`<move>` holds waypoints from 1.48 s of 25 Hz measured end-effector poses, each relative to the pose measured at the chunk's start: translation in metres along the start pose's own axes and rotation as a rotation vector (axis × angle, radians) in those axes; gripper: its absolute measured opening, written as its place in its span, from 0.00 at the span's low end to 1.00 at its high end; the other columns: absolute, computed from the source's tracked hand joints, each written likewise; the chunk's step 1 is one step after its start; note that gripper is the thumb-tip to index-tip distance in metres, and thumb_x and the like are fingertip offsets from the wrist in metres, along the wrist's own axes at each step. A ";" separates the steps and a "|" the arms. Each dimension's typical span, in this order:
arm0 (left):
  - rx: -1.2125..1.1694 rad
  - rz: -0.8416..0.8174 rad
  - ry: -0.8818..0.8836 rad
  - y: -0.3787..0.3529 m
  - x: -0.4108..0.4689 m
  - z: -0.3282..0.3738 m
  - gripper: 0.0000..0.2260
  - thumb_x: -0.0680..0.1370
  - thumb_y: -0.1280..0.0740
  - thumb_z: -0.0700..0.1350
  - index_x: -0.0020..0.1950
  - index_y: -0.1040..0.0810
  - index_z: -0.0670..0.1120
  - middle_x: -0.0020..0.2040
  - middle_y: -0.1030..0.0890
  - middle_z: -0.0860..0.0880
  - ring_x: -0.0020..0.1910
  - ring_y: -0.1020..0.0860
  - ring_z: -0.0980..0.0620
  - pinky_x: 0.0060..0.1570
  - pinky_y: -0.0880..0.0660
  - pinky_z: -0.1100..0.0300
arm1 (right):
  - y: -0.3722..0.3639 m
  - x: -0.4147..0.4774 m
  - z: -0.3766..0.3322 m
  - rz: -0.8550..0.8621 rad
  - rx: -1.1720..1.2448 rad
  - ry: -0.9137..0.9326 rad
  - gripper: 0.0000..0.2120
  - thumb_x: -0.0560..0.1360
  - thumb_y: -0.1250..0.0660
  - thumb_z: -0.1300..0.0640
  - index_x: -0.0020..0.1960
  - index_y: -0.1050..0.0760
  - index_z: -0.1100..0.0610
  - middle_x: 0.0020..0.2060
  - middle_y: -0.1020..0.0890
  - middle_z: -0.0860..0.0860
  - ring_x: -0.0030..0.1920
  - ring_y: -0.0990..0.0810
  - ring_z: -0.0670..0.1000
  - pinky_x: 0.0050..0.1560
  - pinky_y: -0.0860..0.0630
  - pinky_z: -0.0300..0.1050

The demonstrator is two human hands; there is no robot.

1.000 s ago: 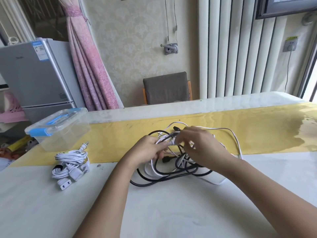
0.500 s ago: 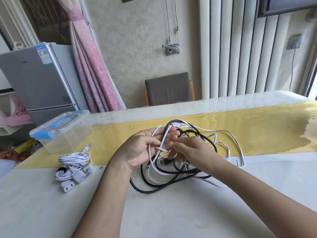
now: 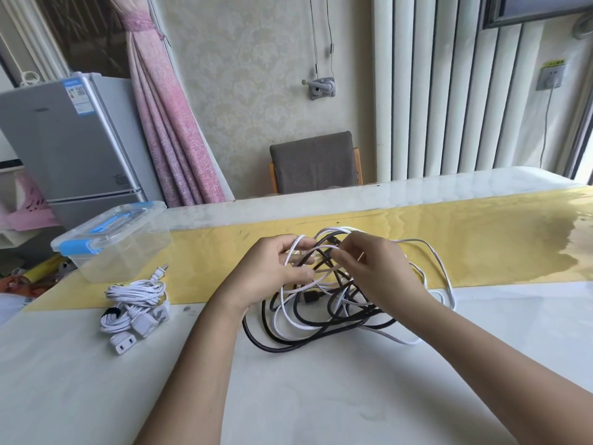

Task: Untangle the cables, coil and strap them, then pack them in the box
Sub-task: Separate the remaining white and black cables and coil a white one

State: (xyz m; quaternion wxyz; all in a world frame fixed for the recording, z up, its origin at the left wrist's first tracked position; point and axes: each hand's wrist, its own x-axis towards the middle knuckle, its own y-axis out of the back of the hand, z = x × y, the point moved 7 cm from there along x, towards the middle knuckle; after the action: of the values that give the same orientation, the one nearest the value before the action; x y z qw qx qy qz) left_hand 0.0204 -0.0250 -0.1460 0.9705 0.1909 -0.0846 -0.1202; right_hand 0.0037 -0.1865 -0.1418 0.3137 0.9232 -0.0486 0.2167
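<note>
Clear box [image 3: 112,242], blue-latched lid on, at desk [image 3: 288,396] left edge; strapped white coil [image 3: 134,303] just beside it. Black-and-white cable tangle [image 3: 321,313] mid-desk, top loops lifted. Left hand [image 3: 272,271] grip curled round white strands; right hand [image 3: 375,268] grip pinching white strand. Right hand has come up from tangle's middle to its top loops.

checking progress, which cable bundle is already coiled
The white bundle beside the clear box, neatly looped; the black-and-white tangle is loose.
</note>
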 end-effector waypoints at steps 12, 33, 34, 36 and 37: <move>0.510 0.025 0.141 0.027 -0.003 -0.022 0.09 0.72 0.26 0.47 0.49 0.22 0.53 0.54 0.21 0.58 0.53 0.23 0.59 0.50 0.29 0.65 | 0.022 0.011 0.042 0.040 0.025 -0.208 0.09 0.77 0.37 0.60 0.39 0.25 0.61 0.28 0.19 0.50 0.23 0.24 0.45 0.26 0.27 0.37; -0.224 0.218 -0.510 0.013 -0.006 0.041 0.17 0.58 0.39 0.26 0.21 0.23 0.48 0.37 0.18 0.50 0.39 0.20 0.55 0.45 0.23 0.62 | 0.030 0.011 0.001 -0.158 0.571 -0.016 0.11 0.79 0.40 0.63 0.51 0.20 0.57 0.45 0.15 0.48 0.48 0.18 0.43 0.54 0.26 0.37; -0.258 0.193 -0.501 0.010 -0.005 0.041 0.18 0.60 0.38 0.25 0.22 0.23 0.48 0.36 0.18 0.50 0.39 0.20 0.55 0.44 0.23 0.62 | 0.021 0.007 -0.007 -0.262 0.575 0.006 0.11 0.81 0.41 0.59 0.55 0.21 0.58 0.47 0.15 0.50 0.50 0.18 0.43 0.55 0.26 0.35; -0.210 0.220 -0.471 0.009 -0.004 0.039 0.20 0.67 0.35 0.24 0.30 0.25 0.50 0.37 0.18 0.51 0.39 0.21 0.55 0.44 0.24 0.63 | 0.009 0.000 -0.014 -0.369 0.453 0.038 0.12 0.79 0.38 0.55 0.51 0.19 0.60 0.42 0.15 0.50 0.43 0.19 0.44 0.46 0.27 0.33; -0.170 0.239 -0.456 0.009 -0.003 0.038 0.18 0.68 0.32 0.24 0.35 0.27 0.49 0.37 0.19 0.53 0.40 0.21 0.56 0.45 0.24 0.63 | 0.007 -0.001 -0.015 -0.379 0.394 0.049 0.12 0.78 0.36 0.54 0.46 0.18 0.60 0.37 0.18 0.50 0.38 0.23 0.46 0.41 0.29 0.37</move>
State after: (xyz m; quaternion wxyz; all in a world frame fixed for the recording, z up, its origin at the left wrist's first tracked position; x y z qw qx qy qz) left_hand 0.0112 -0.0289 -0.1081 0.9462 0.0653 -0.3127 -0.0514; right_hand -0.0044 -0.1831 -0.1274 0.1642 0.9536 0.1756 0.1815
